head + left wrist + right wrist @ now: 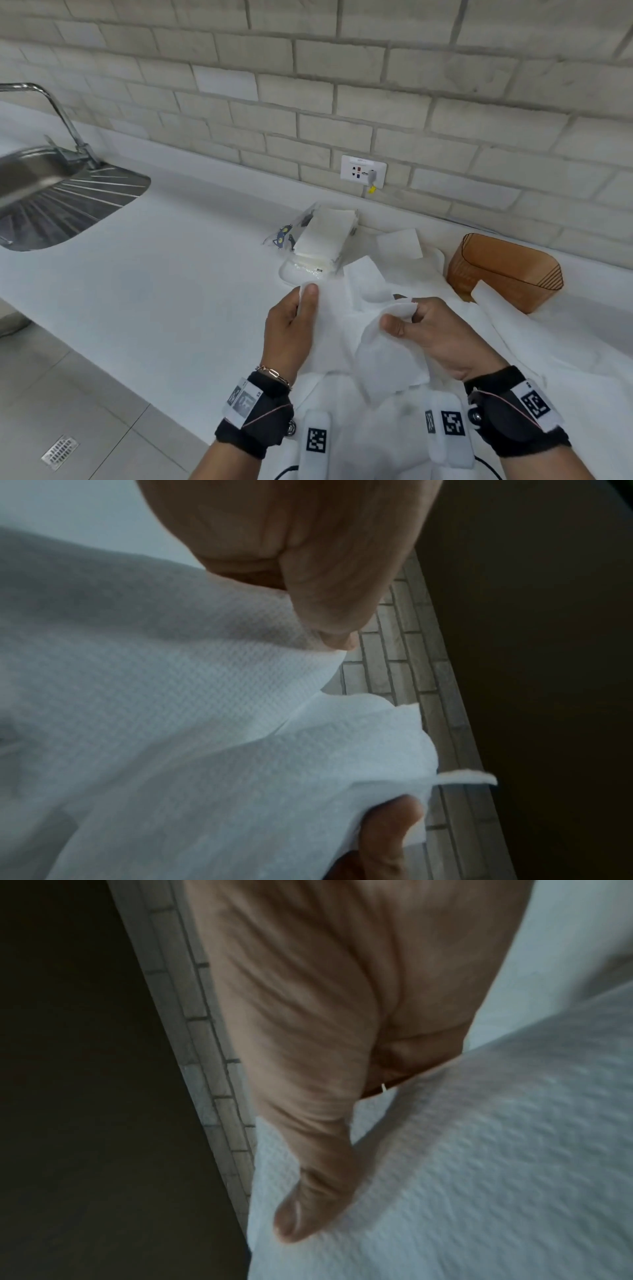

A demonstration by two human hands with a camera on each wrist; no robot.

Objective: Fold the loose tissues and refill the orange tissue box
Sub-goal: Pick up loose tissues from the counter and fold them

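Both hands hold one white embossed tissue [342,335] above the counter near its front edge. My left hand [301,308] pinches its left top corner between thumb and fingers. The right hand [404,318] pinches the other top edge, and the sheet sags between them. In the left wrist view the tissue [171,696] hangs under my thumb. My thumb presses the tissue [479,1150] in the right wrist view too. The orange tissue box [503,270] stands at the right by the wall. More loose tissues [548,346] lie crumpled in front of it.
An opened clear pack of stacked tissues [325,236] lies behind my hands on the white counter [154,274]. A steel sink [51,202] with a tap sits far left. A wall socket [363,171] is on the brick wall.
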